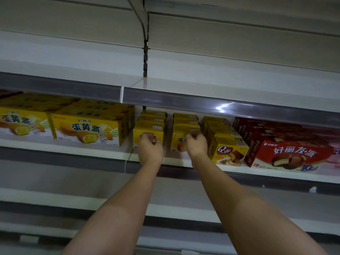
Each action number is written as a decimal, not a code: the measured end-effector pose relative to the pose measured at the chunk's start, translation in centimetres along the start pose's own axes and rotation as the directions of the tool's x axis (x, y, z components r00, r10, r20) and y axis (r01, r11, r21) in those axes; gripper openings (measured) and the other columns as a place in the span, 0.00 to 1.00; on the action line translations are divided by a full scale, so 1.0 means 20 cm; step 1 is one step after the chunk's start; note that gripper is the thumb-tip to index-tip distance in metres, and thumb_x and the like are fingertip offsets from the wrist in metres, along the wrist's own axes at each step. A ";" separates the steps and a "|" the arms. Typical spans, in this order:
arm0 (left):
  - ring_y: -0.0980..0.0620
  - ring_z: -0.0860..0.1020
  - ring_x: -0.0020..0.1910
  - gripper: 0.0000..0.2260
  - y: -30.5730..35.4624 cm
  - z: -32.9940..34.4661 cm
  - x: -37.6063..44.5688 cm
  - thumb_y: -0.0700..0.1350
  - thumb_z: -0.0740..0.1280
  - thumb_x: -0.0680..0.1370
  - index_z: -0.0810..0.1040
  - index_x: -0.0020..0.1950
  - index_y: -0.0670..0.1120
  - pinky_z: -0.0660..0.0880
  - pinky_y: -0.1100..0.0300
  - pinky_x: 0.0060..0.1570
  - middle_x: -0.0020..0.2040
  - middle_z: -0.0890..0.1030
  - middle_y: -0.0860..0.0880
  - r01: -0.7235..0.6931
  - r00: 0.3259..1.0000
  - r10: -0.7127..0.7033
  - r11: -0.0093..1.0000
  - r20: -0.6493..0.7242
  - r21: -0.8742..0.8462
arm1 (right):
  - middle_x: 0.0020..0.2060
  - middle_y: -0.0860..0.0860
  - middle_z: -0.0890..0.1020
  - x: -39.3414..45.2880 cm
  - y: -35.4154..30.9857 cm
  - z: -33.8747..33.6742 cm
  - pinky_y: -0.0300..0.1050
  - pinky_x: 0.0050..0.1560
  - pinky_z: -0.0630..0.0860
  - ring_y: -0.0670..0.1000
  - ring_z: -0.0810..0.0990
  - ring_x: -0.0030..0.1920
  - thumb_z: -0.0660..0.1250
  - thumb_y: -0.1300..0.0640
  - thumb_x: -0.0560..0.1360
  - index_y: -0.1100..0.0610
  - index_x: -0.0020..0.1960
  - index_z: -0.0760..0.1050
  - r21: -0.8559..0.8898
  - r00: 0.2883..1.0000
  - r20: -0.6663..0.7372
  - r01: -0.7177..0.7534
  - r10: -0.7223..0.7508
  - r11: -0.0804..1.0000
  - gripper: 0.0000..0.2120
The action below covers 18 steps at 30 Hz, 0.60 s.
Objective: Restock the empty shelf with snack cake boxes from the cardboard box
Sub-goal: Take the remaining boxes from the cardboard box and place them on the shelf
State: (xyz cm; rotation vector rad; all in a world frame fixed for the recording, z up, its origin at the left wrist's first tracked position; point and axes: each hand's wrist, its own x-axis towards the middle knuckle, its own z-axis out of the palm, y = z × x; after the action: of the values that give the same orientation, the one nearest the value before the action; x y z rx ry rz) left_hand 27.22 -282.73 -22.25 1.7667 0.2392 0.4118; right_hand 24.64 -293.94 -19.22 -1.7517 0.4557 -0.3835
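Shop: shelves (184,161) of boxed snacks (88,128).

Two rows of small yellow cardboard snack cake boxes stand upright on the white metal shelf (184,161), front faces outward, each row running toward the back. The front box of the left row (149,133) and the front box of the right row (181,137) sit side by side with a narrow gap between them, near the shelf's front edge. Each front panel is partly hidden; red characters and a cake picture show.
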 end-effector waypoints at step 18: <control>0.44 0.77 0.55 0.10 -0.17 -0.19 0.45 0.49 0.60 0.80 0.72 0.61 0.51 0.74 0.48 0.59 0.58 0.79 0.45 0.291 0.857 -0.192 0.946 0.479 -0.142 | 0.71 0.55 0.67 -0.05 -0.10 0.58 0.52 0.65 0.66 0.58 0.67 0.69 0.56 0.47 0.81 0.53 0.76 0.58 0.172 0.983 0.083 -0.178 0.165 0.969 0.25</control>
State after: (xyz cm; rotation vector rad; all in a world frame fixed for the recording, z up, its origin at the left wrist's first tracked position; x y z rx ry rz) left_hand 34.18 -275.07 -23.48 1.5471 0.0730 -0.1681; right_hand 29.65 -283.21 -19.86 -1.5337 0.5043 -0.2327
